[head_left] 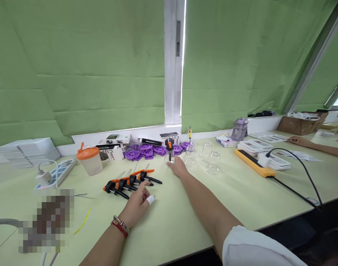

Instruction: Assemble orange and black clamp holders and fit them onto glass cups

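Note:
My left hand (139,204) rests low over the table with its index finger stretched out and the other fingers loosely bent. White wrapping covers its thumb tip. The index fingertip is by the rod ends of several black-and-orange tools (122,184) lying in a slanted row, each with a round black cap and metal rod. Farther forward, my right hand (178,167) closes on the lower part of a small clear glass (170,158). An upright black-and-orange tool (169,145) stands in that glass. Right of this hand are several clear glasses (212,162).
Purple wheel-shaped parts (145,150) and small boxes (113,153) line the wall. An orange-lidded cup (91,162) and power strip (61,171) are left. Rightward lie a yellow-black power strip (253,162), printed cards (254,146), a purple bottle (239,129) and another person's hand (299,141).

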Tool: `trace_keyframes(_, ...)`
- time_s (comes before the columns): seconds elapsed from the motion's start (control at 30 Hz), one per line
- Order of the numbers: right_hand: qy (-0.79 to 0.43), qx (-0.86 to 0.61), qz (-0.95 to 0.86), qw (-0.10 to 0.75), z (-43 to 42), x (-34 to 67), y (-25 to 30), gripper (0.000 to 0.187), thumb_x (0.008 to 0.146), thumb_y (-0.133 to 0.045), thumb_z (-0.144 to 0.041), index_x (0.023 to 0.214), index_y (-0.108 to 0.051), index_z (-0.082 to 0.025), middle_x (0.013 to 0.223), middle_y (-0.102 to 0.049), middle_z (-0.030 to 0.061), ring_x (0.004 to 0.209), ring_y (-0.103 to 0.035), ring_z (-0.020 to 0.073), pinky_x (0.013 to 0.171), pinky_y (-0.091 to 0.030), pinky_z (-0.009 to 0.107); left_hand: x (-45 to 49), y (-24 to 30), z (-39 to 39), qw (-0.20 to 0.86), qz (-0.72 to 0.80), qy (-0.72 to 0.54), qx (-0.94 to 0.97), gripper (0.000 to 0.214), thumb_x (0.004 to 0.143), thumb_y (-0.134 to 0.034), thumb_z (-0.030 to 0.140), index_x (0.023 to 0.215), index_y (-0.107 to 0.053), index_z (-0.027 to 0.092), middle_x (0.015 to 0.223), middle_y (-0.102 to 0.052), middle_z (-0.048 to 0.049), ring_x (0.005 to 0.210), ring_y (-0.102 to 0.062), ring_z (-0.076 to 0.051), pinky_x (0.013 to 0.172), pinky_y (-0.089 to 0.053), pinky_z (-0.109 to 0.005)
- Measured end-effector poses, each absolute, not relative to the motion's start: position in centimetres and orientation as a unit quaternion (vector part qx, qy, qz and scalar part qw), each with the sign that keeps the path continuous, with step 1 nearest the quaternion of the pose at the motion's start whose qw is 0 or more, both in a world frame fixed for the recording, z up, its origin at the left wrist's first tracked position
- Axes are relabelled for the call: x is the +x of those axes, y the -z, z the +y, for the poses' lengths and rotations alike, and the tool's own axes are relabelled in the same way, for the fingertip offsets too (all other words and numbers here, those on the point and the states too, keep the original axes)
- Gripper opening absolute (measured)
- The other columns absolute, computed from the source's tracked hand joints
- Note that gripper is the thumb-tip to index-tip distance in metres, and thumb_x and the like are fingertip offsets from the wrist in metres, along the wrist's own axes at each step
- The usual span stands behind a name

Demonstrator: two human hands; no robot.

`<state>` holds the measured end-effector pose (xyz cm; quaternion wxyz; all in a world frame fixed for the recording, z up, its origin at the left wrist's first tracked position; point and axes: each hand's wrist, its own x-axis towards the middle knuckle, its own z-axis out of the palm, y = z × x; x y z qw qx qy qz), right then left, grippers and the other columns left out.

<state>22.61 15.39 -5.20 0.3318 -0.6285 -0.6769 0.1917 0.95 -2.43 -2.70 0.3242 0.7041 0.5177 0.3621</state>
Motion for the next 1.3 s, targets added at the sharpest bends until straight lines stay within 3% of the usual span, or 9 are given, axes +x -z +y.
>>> trace_keyframes(0.13,-0.170,-0.627,-0.662,0.373,14.9,22.4,5.0,0.076,0.082,-0.056,-0.050,0.140,-0.031,-0.008,0.143,-0.035,0.0221,0.134,-0.032,0.0329,0.107,-0.029,0.044,0.8,2.8,-2.3,0.308,0.522,-0.348,0.715,0.045,0.081,-0.051,0.037,0.122,-0.043,0.021,0.073,-0.052,0.0020,0.060,-0.045,-0.015,0.059,-0.036,-0.027)
trace_keyframes(0.27,-0.062,-0.579,-0.669,0.462,12.1,21.8,4.4,0.054,0.089,-0.047,-0.042,0.132,-0.041,-0.010,0.132,-0.044,0.0193,0.127,-0.038,0.0295,0.104,-0.032,0.045,0.3,2.9,-1.9,0.283,0.564,-0.371,0.682,0.040,0.078,-0.054,0.036,0.114,-0.047,0.021,0.071,-0.053,0.0021,0.061,-0.048,-0.016,0.059,-0.035,-0.028)
trace_keyframes(0.4,-0.122,-0.445,-0.814,0.353,8.4,20.4,4.4,0.037,0.088,-0.050,-0.042,0.113,-0.060,-0.017,0.109,-0.057,0.0112,0.097,-0.056,0.0223,0.087,-0.044,0.036,-0.2,3.1,-1.3,0.285,0.600,-0.421,0.618,0.033,0.073,-0.057,0.037,0.101,-0.049,0.021,0.069,-0.053,0.0029,0.060,-0.049,-0.016,0.060,-0.036,-0.028)
trace_keyframes(0.6,-0.149,-0.473,-0.826,0.269,6.7,19.2,4.2,0.021,0.087,-0.053,-0.030,0.089,-0.072,-0.019,0.088,-0.062,0.0074,0.081,-0.058,0.0203,0.074,-0.043,0.033,-0.3,2.9,-1.0,0.313,0.606,-0.459,0.569,0.034,0.068,-0.062,0.038,0.094,-0.050,0.021,0.065,-0.052,0.0042,0.056,-0.047,-0.015,0.057,-0.035,-0.027)
trace_keyframes(0.9,-0.144,-0.391,-0.815,0.402,2.9,21.2,3.5,0.025,0.091,-0.046,-0.028,0.093,-0.070,-0.019,0.087,-0.061,0.0070,0.081,-0.057,0.0185,0.076,-0.045,0.031,0.0,2.3,-1.5,0.452,0.517,-0.524,0.503,0.049,0.079,-0.050,0.061,0.105,-0.048,0.020,0.075,-0.055,0.0007,0.051,-0.048,-0.012,0.048,-0.040,-0.027)
trace_keyframes(1.0,-0.145,-0.338,-0.847,0.385,1.0,21.2,3.6,0.028,0.093,-0.044,-0.031,0.098,-0.069,-0.021,0.090,-0.063,0.0073,0.082,-0.058,0.0185,0.077,-0.046,0.031,0.2,2.1,-1.8,0.507,0.468,-0.527,0.496,0.054,0.076,-0.057,0.061,0.109,-0.050,0.019,0.081,-0.057,-0.0009,0.052,-0.051,-0.011,0.048,-0.042,-0.027)
trace_keyframes(1.13,-0.112,-0.320,-0.877,0.340,0.8,21.2,3.9,0.033,0.093,-0.042,-0.037,0.103,-0.068,-0.019,0.093,-0.064,0.0099,0.085,-0.059,0.0211,0.078,-0.048,0.035,0.0,2.1,-1.8,0.516,0.482,-0.500,0.502,0.054,0.072,-0.066,0.054,0.112,-0.051,0.020,0.077,-0.055,0.0026,0.048,-0.046,-0.007,0.041,-0.031,-0.020)
trace_keyframes(1.23,-0.057,-0.329,-0.881,0.335,2.3,22.5,3.2,0.051,0.085,-0.052,-0.052,0.122,-0.058,-0.017,0.114,-0.060,0.0147,0.103,-0.055,0.0270,0.090,-0.044,0.041,-0.3,2.3,-1.5,0.516,0.496,-0.497,0.490,0.051,0.072,-0.068,0.051,0.110,-0.050,0.022,0.075,-0.054,0.0043,0.047,-0.044,-0.005,0.041,-0.029,-0.018)
trace_keyframes(1.3,0.005,-0.398,-0.831,0.390,3.7,24.4,2.3,0.068,0.080,-0.057,-0.057,0.135,-0.046,-0.018,0.134,-0.047,0.0171,0.124,-0.041,0.0315,0.104,-0.032,0.046,-0.4,2.4,-1.4,0.511,0.497,-0.508,0.484,0.046,0.073,-0.067,0.050,0.105,-0.050,0.021,0.074,-0.054,0.0044,0.047,-0.045,-0.005,0.041,-0.029,-0.018)
